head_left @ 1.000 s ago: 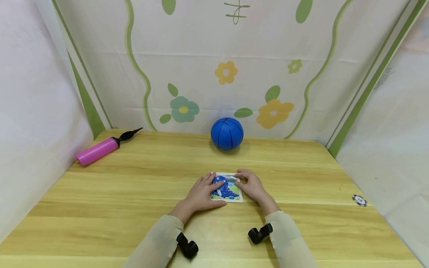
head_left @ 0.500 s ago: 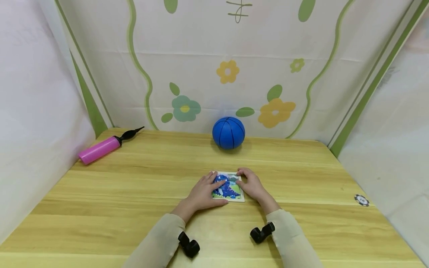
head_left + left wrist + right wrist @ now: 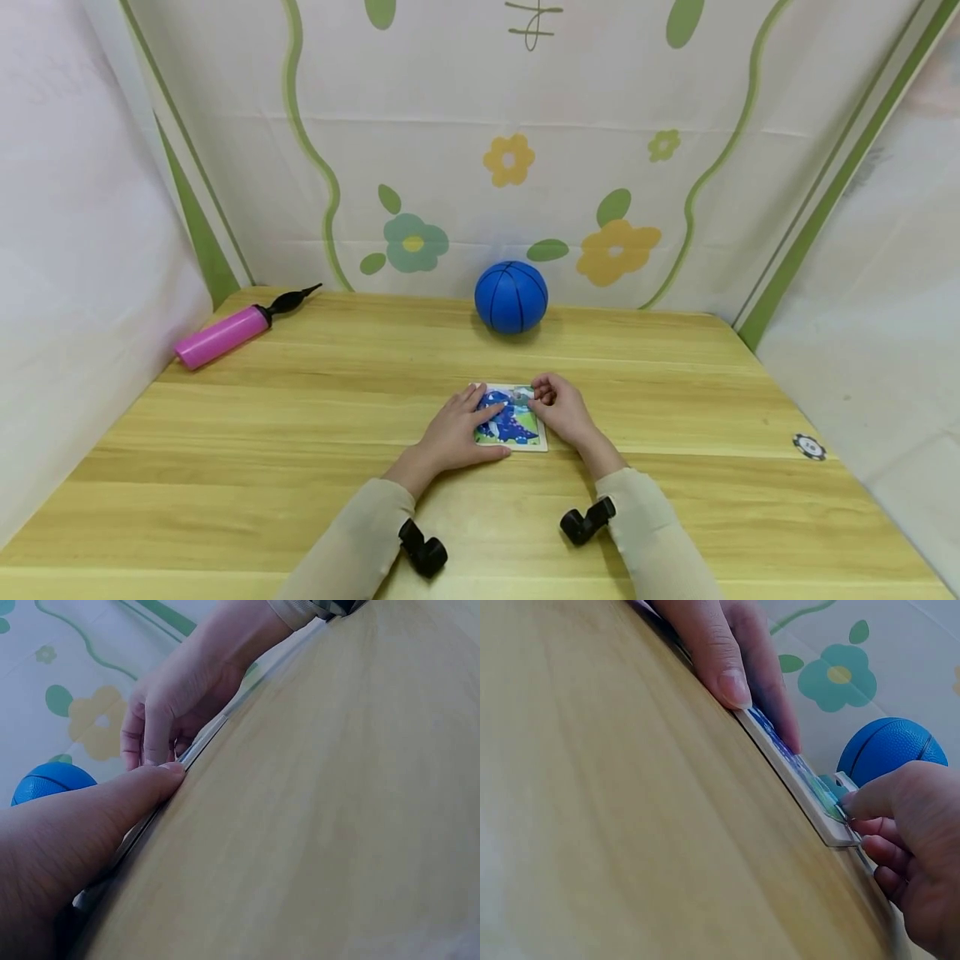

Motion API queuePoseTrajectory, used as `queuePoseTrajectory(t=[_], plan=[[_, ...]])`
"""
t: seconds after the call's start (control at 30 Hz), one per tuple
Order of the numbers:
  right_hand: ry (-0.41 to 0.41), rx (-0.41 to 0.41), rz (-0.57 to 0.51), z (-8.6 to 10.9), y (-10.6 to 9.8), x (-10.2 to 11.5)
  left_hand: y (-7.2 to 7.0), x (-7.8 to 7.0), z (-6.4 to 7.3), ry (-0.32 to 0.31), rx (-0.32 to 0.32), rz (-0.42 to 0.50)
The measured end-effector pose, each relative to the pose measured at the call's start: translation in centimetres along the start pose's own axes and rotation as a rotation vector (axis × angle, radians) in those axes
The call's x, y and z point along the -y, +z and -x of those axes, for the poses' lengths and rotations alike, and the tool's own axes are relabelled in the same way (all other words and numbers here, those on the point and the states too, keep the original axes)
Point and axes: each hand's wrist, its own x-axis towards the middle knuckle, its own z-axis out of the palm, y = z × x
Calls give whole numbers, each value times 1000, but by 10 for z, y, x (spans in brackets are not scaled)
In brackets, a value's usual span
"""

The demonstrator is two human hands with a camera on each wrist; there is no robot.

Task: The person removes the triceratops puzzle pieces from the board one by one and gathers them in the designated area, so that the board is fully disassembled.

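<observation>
A small square jigsaw puzzle [image 3: 517, 429] with a blue dinosaur picture and a pale frame lies flat on the wooden table. Across its left side rests my left hand [image 3: 450, 435], fingers spread over the picture and thumb along the near edge. At the upper right corner my right hand [image 3: 566, 415] pinches a grey-green puzzle piece [image 3: 522, 397] between thumb and fingers. From the right wrist, that piece [image 3: 829, 783] looks tilted up from the board, partly covered by the thumb. The left wrist view shows the left thumb [image 3: 139, 793] at the board's edge, which hides the picture.
Behind the puzzle a blue ball [image 3: 512, 297] sits near the back of the table [image 3: 315, 467]. A pink hand pump [image 3: 225, 336] with a black nozzle lies at the back left. Toward the right edge lies a round chip [image 3: 809, 447]. Printed fabric walls surround the table.
My right fingers have curled in more at the upper right corner, and the puzzle piece there has lifted and tilted. My left hand keeps its place on the puzzle.
</observation>
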Motion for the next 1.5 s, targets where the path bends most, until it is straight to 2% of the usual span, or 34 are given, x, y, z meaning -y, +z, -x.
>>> queuePoseTrajectory(t=[0.23, 0.5, 0.8, 1.03, 1.3, 1.5], plan=[[-54, 44, 18, -1, -3, -1, 0, 0, -1, -12, 10, -5], [-25, 103, 80, -2, -7, -2, -1, -2, -1, -11, 11, 5], [4, 103, 43, -2, -12, 0, -2, -3, -2, -15, 14, 14], [23, 125, -21, 0, -33, 4, -5, -3, -1, -12, 7, 14], [27, 129, -15, 3, -65, -14, -4, -3, 1, -14, 11, 22], [50, 136, -79, 5, -87, -26, -3, -2, 2, -17, 6, 23]])
